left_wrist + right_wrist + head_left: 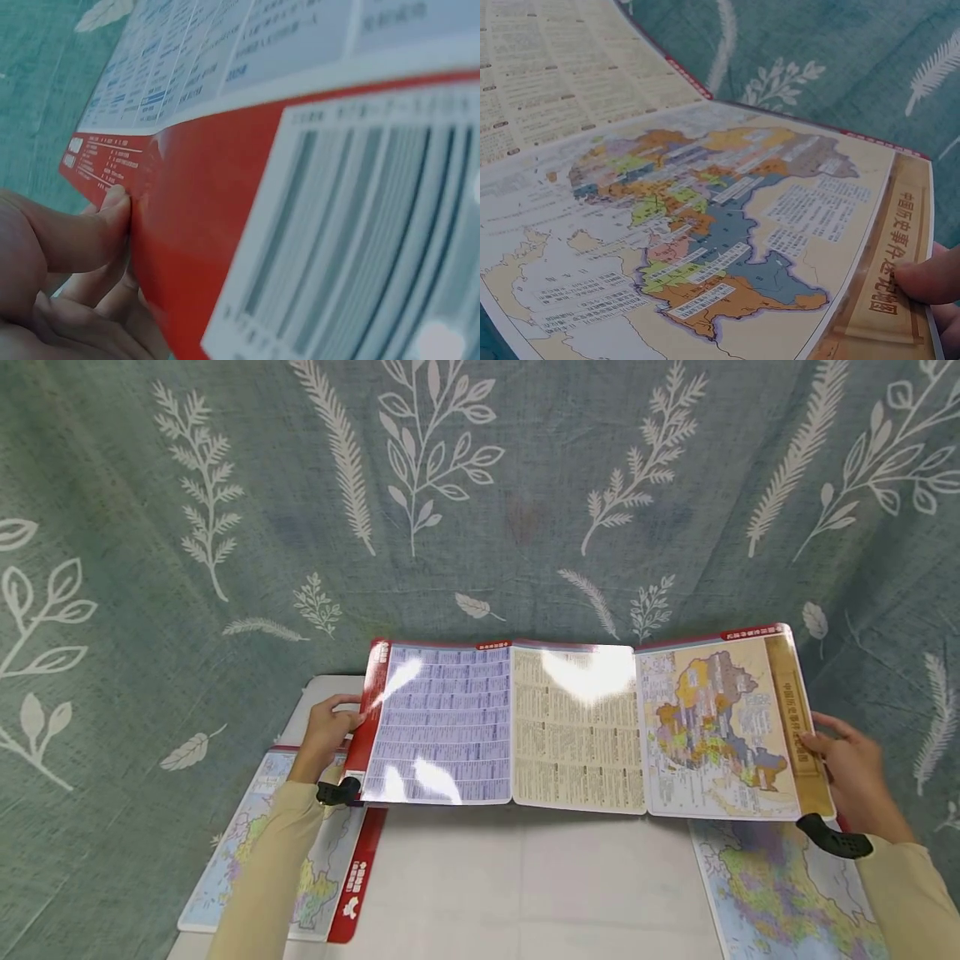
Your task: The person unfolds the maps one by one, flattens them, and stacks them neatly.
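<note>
A glossy three-panel folding map sheet (577, 760) is spread wide and held up above the table between both hands. Two panels carry dense text; the right one shows a coloured map (697, 225) beside a brown title band. My left hand (330, 735) pinches the red left edge, thumb on the printed face; in the left wrist view a barcode (352, 232) lies on that red strip. At the brown right edge, my right hand (855, 768) grips the sheet, its thumb on the band. Most of the right fingers are hidden behind the sheet.
A red-edged map (330, 877) lies on the white table (540, 885) under the left forearm. Another map (780, 885) lies beneath the right side of the sheet. Behind hangs a green curtain (510, 527) with white leaf prints.
</note>
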### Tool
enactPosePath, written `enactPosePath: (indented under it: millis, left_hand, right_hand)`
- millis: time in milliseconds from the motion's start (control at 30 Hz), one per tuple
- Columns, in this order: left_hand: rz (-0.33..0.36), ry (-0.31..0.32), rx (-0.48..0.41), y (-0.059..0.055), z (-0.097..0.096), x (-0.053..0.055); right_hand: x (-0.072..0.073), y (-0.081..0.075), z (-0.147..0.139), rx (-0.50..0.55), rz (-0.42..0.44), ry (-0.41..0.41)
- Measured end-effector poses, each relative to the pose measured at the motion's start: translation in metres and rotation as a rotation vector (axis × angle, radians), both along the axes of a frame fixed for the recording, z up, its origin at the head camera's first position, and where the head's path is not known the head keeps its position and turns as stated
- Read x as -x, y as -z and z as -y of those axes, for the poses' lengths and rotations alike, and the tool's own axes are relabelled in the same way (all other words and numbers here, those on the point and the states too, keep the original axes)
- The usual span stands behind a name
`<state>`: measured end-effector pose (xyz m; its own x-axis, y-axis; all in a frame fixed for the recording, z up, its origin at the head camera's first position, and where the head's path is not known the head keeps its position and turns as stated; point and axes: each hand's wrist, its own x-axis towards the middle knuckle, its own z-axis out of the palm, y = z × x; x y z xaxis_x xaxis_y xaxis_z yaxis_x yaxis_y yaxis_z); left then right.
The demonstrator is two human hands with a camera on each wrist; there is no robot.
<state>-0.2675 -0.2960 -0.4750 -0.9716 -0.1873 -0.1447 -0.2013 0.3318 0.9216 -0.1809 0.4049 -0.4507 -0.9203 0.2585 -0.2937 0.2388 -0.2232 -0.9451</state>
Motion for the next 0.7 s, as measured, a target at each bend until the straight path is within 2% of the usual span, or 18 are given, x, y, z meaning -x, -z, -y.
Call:
enactPosePath:
  millis: [167, 267, 400, 500, 700]
  left_hand:
    - [0.004, -0.034, 0.010, 0.000, -0.011, 0.012]
    - [0.005, -0.054, 0.016, 0.004, -0.015, 0.015]
    - [0.012, -0.063, 0.042, 0.010, -0.014, 0.017]
    - [0.029, -0.082, 0.064, 0.014, -0.010, 0.017]
    - [0.026, -0.108, 0.083, 0.021, -0.003, 0.019]
  right_hand:
    - [0.011, -0.003, -0.002, -0.063, -0.022, 0.012]
    - [0.018, -0.003, -0.002, -0.107, -0.023, 0.007]
    - [0.025, -0.002, -0.003, -0.198, 0.010, 0.022]
    - [0.030, 0.002, -0.003, -0.307, 0.019, 0.027]
    - [0.037, 0.014, -0.003, -0.465, 0.013, -0.020]
